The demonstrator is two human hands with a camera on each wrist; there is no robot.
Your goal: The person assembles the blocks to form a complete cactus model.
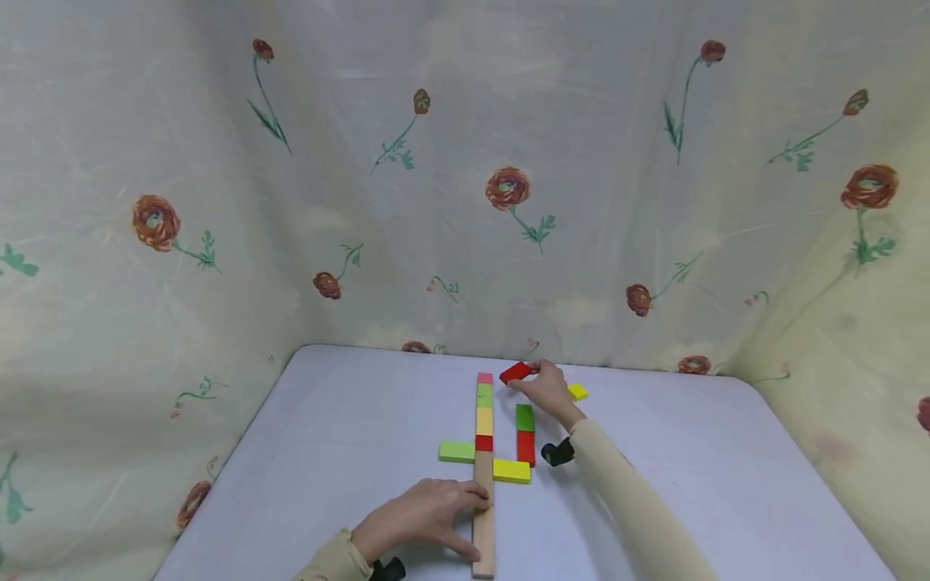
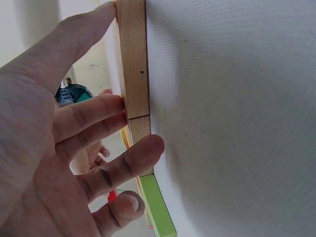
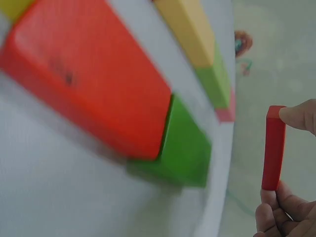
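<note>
My right hand (image 1: pixel 550 394) pinches a red wooden block (image 1: pixel 515 373) by its ends, thumb against fingers, above the far part of the table. My left hand (image 1: pixel 429 516) touches the long plain wood block (image 1: pixel 483 541) at the near end of a straight row; its thumb and fingertips lie along the left side, fingers spread. Farther along the row are red, yellow, green and pink blocks (image 1: pixel 484 378). A light green block (image 1: pixel 456 452) sticks out left, a yellow block (image 1: pixel 512 471) right. From that yellow one, a red block (image 1: pixel 526 448) and a dark green block (image 1: pixel 525 417) run away from me.
Another yellow block (image 1: pixel 578 392) lies partly behind the right hand. The white table (image 1: pixel 349 420) ends at a flowered curtain (image 1: pixel 465 202) at the back, with curtain along both sides. Small black devices (image 1: pixel 558 452) are worn at the wrists.
</note>
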